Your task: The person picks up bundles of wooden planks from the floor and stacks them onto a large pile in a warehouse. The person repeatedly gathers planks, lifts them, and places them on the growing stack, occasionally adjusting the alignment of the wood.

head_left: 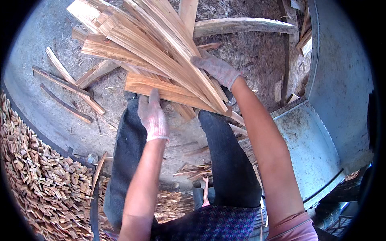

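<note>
View: head cam, only one; looking down at both hands, gloved
Wood bundle (140,42): loose fan of long sawn slats, upper middle; far ends spread up-left, near ends converge just above R knee; knee contact hidden
Front slat (169,90): shorter, orange-brown, lowest on bundle's near side, approx. crosswise
L hand (152,114): at front slat's lower edge, one digit up over its face; fingers partly spread, can't tell if gripping or just pressing
R hand (217,69): on bundle's R edge, fingers closed round edge slats; underside hidden
Legs (231,158): dark trousers, both knees below bundle
Floor L: loose sticks (68,90), incl. dark bent one
Floor upper R: curved slab (245,26), bundle's R side
Far R: grey metal panel (309,140), dirty
Lower L: big heap of short wood pcs (40,172)
</note>
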The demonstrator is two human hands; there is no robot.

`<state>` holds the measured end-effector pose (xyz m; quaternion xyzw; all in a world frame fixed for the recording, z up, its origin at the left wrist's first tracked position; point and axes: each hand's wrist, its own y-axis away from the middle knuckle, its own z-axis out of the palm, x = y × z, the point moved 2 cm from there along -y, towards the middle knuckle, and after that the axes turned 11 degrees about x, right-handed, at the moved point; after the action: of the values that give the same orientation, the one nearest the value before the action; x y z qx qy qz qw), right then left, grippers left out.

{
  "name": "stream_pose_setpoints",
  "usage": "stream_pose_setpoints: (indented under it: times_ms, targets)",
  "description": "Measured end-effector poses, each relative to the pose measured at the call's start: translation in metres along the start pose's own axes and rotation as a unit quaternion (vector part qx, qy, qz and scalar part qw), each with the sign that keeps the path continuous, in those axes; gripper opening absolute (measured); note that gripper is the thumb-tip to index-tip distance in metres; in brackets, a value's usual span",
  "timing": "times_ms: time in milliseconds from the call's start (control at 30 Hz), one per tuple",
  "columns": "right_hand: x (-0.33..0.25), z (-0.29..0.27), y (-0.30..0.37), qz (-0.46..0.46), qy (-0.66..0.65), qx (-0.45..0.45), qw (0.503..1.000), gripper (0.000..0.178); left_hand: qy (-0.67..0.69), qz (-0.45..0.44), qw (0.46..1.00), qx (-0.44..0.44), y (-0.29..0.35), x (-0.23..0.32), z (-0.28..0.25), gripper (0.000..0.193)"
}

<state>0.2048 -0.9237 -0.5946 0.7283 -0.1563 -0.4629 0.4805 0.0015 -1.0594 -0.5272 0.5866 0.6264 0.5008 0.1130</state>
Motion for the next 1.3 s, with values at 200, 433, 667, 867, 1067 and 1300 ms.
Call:
stream_pose_setpoints:
  times_ms: [200,433,667,867,1067,1300]
  targets:
    - [0.0,-0.003,-0.006,0.016,-0.022,-0.049,0.998,0.106,-0.011,0.183,0.973,0.142,-0.044,0.081,-0.01,0.042]
    - [0.037,-0.001,-0.034,0.051,-0.162,-0.049,0.984,0.092,0.046,0.219,0.97,0.092,-0.105,0.104,-0.04,0.059]
    - [0.034,-0.003,-0.07,-0.007,-0.142,-0.017,0.99,0.095,0.189,-0.054,0.977,-0.081,-0.123,0.001,0.004,0.106]
    - [0.02,0.017,-0.045,0.052,-0.132,0.045,0.989,0.095,0.212,-0.12,0.97,-0.014,-0.137,-0.007,0.014,0.093]
    - [0.027,0.027,-0.054,0.051,-0.179,-0.011,0.982,0.087,0.217,-0.148,0.963,-0.064,-0.171,-0.033,0.003,0.069]
    - [0.035,0.02,-0.053,0.037,-0.126,0.029,0.991,0.086,0.216,0.004,0.971,-0.103,-0.156,-0.03,0.004,0.066]
